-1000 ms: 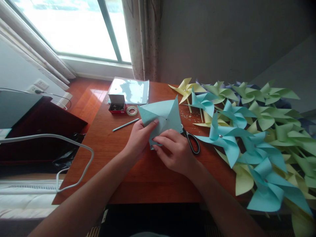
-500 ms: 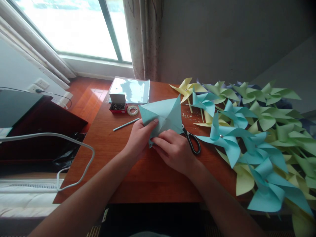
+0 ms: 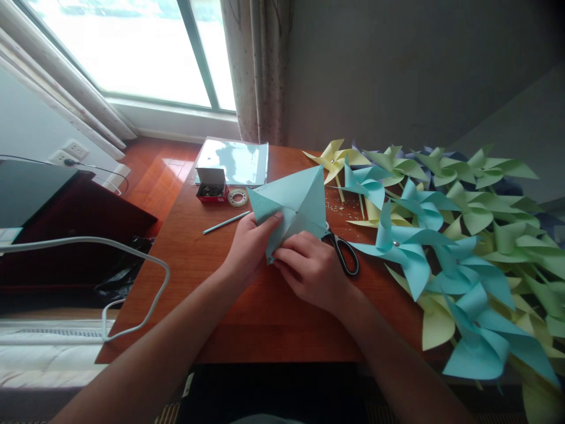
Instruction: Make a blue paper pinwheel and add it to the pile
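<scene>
Light-blue paper sheet [image 3: 300, 194], newly flatter, seemingly steadier: left hand [image 3: 251, 244] clasps side; right hand [image 3: 309, 265] pinches corner toward front edge of desk [image 3: 273, 330].

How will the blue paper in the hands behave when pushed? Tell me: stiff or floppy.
The blue paper is probably light: it looks like a thin sheet. It is likely somewhat stiff, its far corner jutting out without visibly drooping. It may bend readily along the lines running from its middle.

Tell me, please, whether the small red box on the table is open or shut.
The small red box is open: its lid stands raised, and dark contents show inside.
</scene>
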Motion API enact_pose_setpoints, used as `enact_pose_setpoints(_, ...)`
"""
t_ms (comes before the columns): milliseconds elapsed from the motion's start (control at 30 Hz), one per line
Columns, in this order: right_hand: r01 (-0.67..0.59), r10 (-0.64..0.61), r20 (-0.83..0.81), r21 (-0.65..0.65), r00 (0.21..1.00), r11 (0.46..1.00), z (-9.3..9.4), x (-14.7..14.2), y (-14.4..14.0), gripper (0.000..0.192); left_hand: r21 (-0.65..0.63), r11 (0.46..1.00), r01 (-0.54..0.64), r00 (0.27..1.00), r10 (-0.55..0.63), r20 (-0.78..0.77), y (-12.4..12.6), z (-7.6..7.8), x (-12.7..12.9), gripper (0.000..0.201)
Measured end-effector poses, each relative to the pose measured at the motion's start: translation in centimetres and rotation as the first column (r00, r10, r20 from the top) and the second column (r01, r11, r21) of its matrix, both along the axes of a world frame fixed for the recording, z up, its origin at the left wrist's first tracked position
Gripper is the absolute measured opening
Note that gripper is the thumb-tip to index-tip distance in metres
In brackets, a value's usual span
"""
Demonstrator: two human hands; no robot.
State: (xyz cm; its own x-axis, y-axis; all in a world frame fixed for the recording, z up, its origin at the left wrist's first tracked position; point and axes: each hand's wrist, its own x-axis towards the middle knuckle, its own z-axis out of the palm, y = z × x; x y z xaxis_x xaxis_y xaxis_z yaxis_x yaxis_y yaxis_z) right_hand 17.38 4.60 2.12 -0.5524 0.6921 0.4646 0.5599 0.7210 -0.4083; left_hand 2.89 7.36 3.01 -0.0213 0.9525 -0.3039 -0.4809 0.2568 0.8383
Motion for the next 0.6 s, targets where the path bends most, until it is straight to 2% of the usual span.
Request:
enact_pose_setpoints(167,0.015,-0.016,0.028,0.03,0.999,0.999,-0.14,-0.11,0.06,0.017,-0.032,0.999,-0.009,1.0,0.009,-0.003,0.02,0.33,0.16,0.022)
enact_pose_setpoints(400,0.006,-0.008,0.031,0.049,0.999,0.999,0.19,-0.19,0.07,0.017,-0.046,0.999,0.011,0.999,-0.012,-0.03,-0.09,-0.01,0.14,0.021)
enact_pose_setpoints(500,0.004,-0.003,-0.027,0.042,1.0,0.999,0.17,-0.2,0.01,0.016,-0.033,0.999,0.016,0.999,-0.017,-0.029,-0.06,-0.17,0.09,0.019)
enact_pose_setpoints(600,0.021,-0.023,-0.165,-0.014,0.986,1.0,0.13,-0.22,-0.12,0.013,-0.008,1.0,0.02,1.0,-0.02,0.017,0.02,-0.23,0.05,0.015)
